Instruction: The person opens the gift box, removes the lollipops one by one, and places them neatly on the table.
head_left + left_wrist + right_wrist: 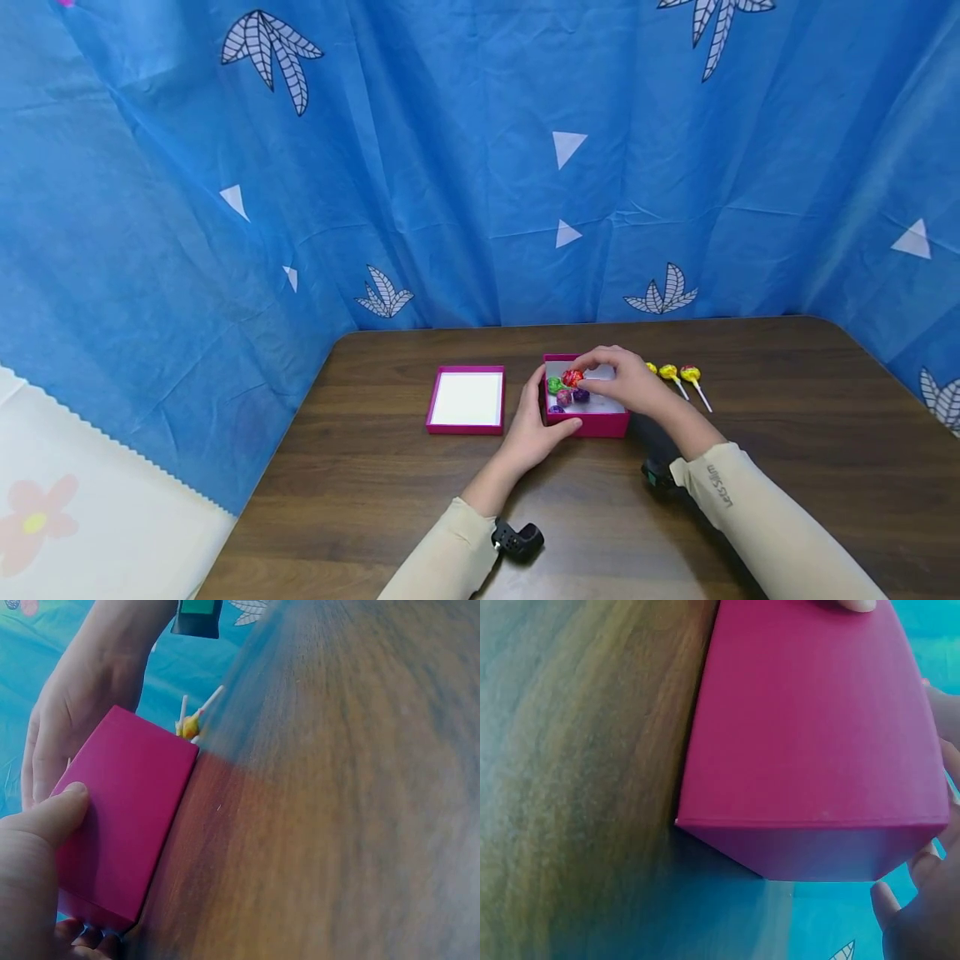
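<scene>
A magenta box (604,426) stands on the table with its top uncovered and its inside pale. My left hand (527,431) grips its left end, thumb (69,801) against the front wall and fingers round the side. Over the box opening my right hand (626,382) pinches a red-wrapped lollipop (573,377) between thumb and fingertips; its stick is hidden. Inside the box sit a green lollipop (555,385), a pink one (564,397) and dark purple ones (581,395) at the left part. In the right wrist view the box's front wall (817,720) hides the lollipops.
A magenta lid (466,431) with a white inside lies left of the box. Yellow lollipops (690,374) lie to the right, partly behind my right wrist. A blue patterned curtain (487,167) hangs behind the brown wooden table (360,467).
</scene>
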A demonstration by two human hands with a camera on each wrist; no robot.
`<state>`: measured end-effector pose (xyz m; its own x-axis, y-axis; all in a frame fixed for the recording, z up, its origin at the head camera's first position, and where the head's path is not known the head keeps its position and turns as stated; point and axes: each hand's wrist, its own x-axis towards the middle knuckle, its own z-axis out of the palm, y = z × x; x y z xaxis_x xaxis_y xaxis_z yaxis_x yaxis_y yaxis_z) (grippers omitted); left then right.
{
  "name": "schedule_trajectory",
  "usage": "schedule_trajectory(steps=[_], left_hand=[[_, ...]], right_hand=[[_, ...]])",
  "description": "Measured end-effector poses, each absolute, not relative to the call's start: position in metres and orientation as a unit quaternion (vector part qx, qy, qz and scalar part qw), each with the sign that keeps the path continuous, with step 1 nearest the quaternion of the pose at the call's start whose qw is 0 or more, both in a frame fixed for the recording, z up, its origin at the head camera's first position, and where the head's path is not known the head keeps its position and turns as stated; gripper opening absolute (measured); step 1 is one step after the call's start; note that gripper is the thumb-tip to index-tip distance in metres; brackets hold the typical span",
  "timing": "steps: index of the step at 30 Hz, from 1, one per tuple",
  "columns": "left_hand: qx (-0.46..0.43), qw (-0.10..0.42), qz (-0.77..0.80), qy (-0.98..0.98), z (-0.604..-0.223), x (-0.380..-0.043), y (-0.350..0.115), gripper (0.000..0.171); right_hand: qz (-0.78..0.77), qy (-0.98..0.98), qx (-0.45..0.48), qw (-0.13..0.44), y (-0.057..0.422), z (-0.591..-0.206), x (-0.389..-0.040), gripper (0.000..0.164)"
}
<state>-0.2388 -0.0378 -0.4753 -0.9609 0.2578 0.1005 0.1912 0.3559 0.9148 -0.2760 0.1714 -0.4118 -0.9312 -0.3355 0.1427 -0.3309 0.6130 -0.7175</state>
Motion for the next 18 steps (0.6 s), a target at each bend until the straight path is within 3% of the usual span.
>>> schedule_trajectory(steps=[18], left_hand=[[0.127, 0.04, 0.558, 0.819, -0.474, -0.239, -0.038, 0.096]], right_hand=[[-0.477, 0.862, -0.154, -0.076, 0.188, -0.394, -0.263, 0.036]])
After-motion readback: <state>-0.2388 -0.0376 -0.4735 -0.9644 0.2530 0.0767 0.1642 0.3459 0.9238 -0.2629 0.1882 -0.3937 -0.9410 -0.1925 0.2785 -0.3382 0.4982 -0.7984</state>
